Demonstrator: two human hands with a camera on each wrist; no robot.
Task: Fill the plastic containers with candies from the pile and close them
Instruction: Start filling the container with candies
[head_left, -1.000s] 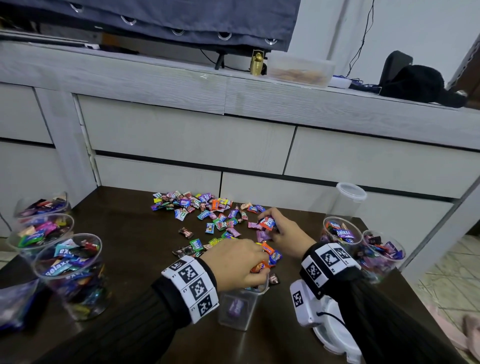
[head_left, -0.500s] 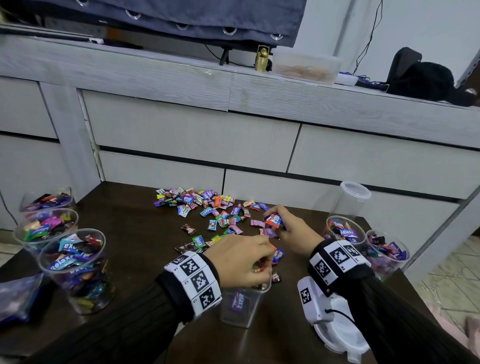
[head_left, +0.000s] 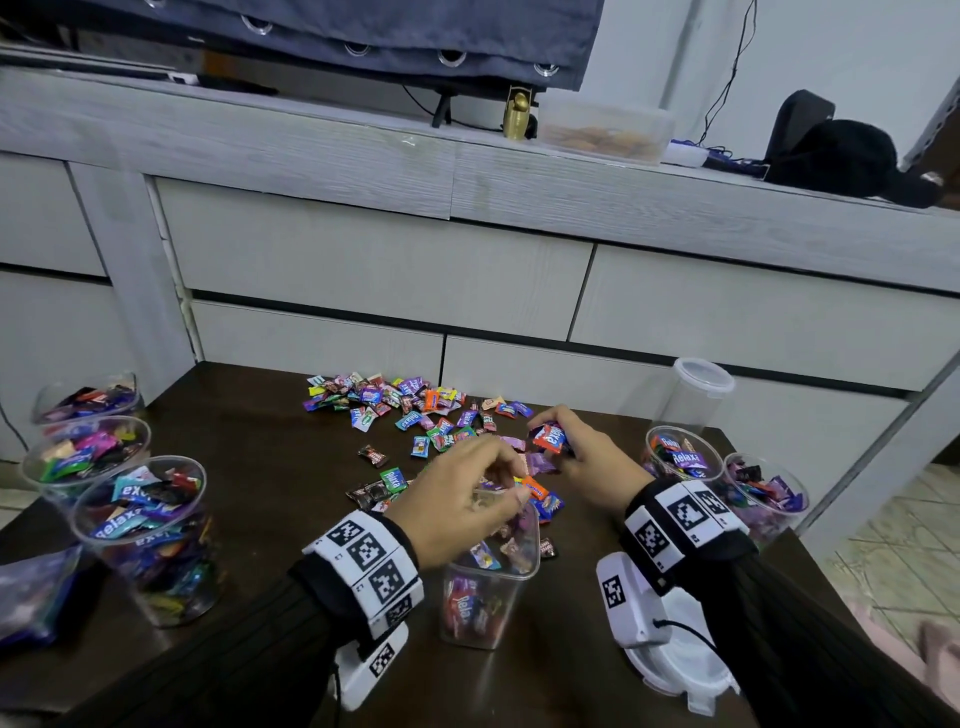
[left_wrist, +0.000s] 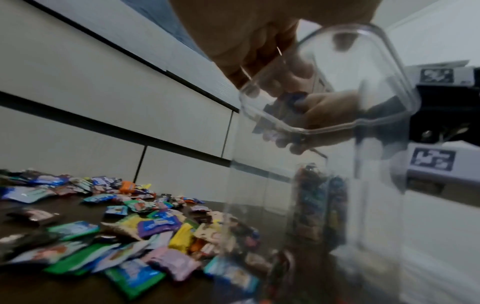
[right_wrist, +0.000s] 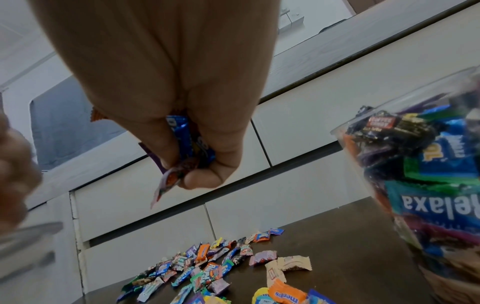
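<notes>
1. We are holding our left hand (head_left: 457, 501) directly over the mouth of the clear, square-sided plastic container (head_left: 488, 597) — its fingers are curled downward toward the rim, and we cannot tell whether they are pinching a sweet or letting one go.
2. We are clamping our right hand (head_left: 582, 457) around a small bunch of wrapped candies (right_wrist: 187, 144); a red-and-blue wrapper is showing between the fingers in the head view, and blue and purple wrappers are showing in the right wrist view.
3. The container is standing upright on the dark brown wooden table (head_left: 249, 467), near our edge of it, with its long axis vertical and its open mouth pointing straight up; sweets are covering only its lower part.
4. The relation governing the next move, in our judgement: the container is lying toward us and to the left of the right hand, below the level of the grip — the left hand is nearer and is occupying the opening.
5. The scattered pile of multicoloured wrapped candies (head_left: 415, 410) is lying beyond both hands, toward the grey drawer unit (head_left: 363, 270).
6. Open round plastic cups of candies are standing at the left (head_left: 140, 519) and right (head_left: 680, 457) table edges, and a white lid (head_left: 675, 660) is lying under the right forearm.
</notes>
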